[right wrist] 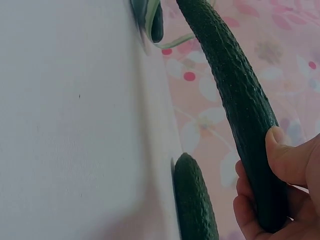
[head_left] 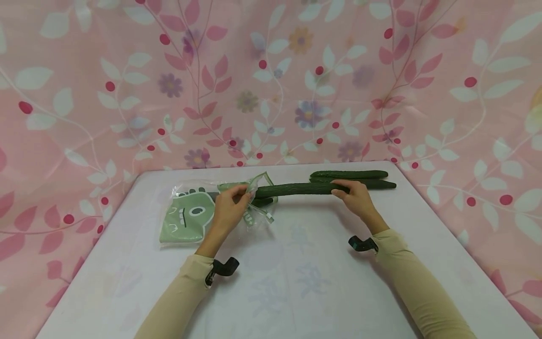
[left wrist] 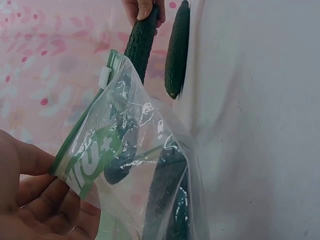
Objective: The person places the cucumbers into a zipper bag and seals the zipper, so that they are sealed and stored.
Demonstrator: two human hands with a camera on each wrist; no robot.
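My right hand (head_left: 353, 197) grips a long dark green cucumber (head_left: 296, 189) by its right end, thumb on one side and fingers on the other. The cucumber's far end lies inside the mouth of a clear zip bag (left wrist: 150, 115). My left hand (head_left: 230, 207) pinches the bag's green zip edge between thumb and fingers, holding the mouth apart. The bag bears a green cartoon face (head_left: 192, 219) and has a white slider (left wrist: 104, 77). Another cucumber (left wrist: 162, 195) shows through the plastic inside the bag.
Two more cucumbers (head_left: 349, 174) lie side by side at the back right of the white table (head_left: 296, 292). Behind the table hangs a pink floral cloth (head_left: 271, 84). A dark wrist camera (head_left: 226, 267) sits on the left wrist, another (head_left: 362, 243) on the right.
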